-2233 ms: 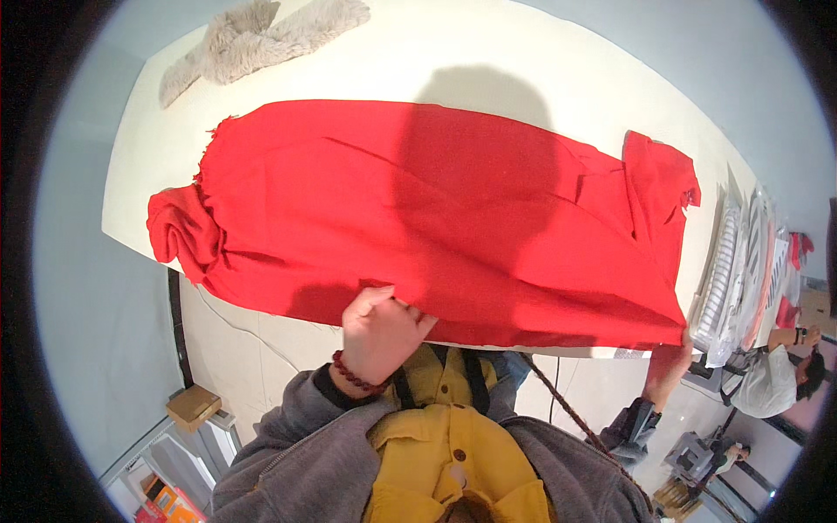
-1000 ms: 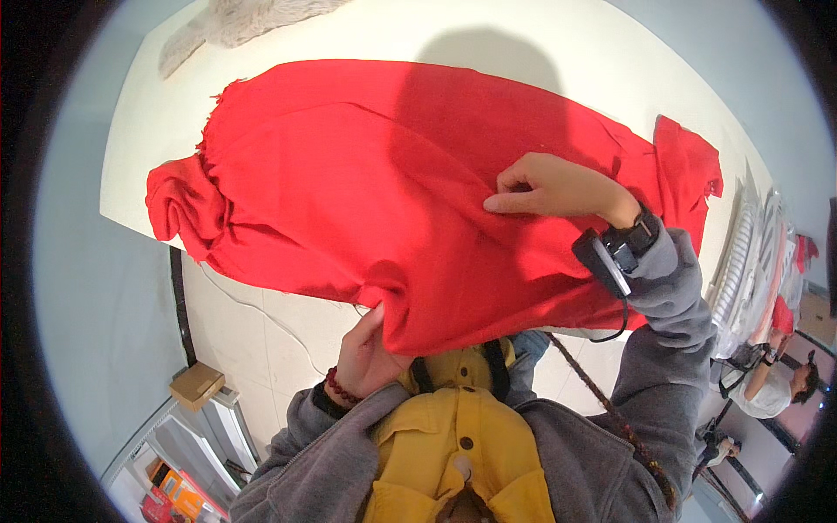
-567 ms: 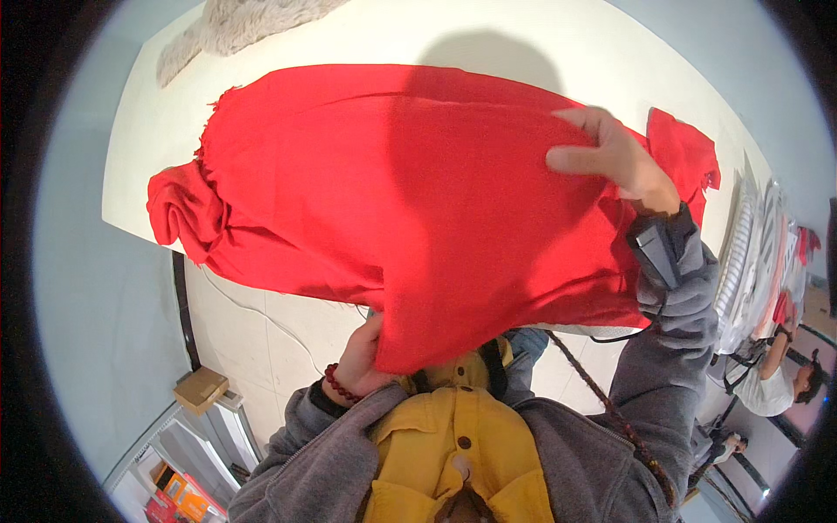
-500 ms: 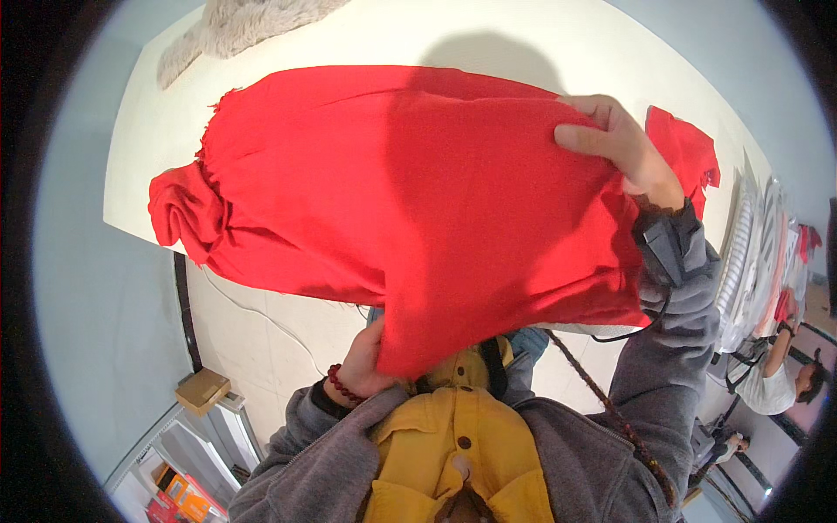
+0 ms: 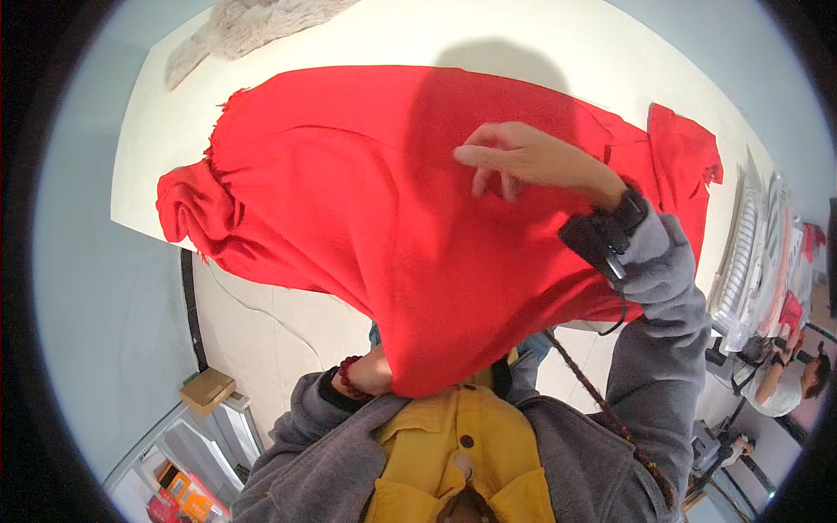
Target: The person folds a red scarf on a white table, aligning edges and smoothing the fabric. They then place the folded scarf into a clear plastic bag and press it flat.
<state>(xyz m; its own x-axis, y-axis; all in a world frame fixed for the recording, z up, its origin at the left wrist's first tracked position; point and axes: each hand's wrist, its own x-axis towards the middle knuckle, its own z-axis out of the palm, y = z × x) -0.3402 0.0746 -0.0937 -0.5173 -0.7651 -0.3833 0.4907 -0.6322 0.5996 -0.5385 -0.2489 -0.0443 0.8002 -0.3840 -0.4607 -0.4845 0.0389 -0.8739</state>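
A large red shawl [image 5: 305,183] with frayed, fringed ends lies spread over the pale table, and its near side hangs past the front edge toward my body. Close to my chest, my left hand [image 5: 373,373] grips the shawl's near edge; the cloth covers its fingers, and folds run up from there. Over the middle right of the shawl, my right hand [image 5: 506,159] is open, fingers apart and loosely bent, holding nothing. A bunched part of the shawl is at the left end, and a folded corner sticks out at the far right.
Grey fluffy fabric [image 5: 257,30] lies at the table's far left. Clear-bagged garments [image 5: 750,261] are stacked at the right edge. A small cardboard box [image 5: 207,390] sits low at left, near a thin cable on the floor. Other people [image 5: 789,383] are in the background at right.
My right hand has let go of the shawl's far right part and moved left and nearer, over its middle. My left hand has gone further under the cloth, and more folds have formed.
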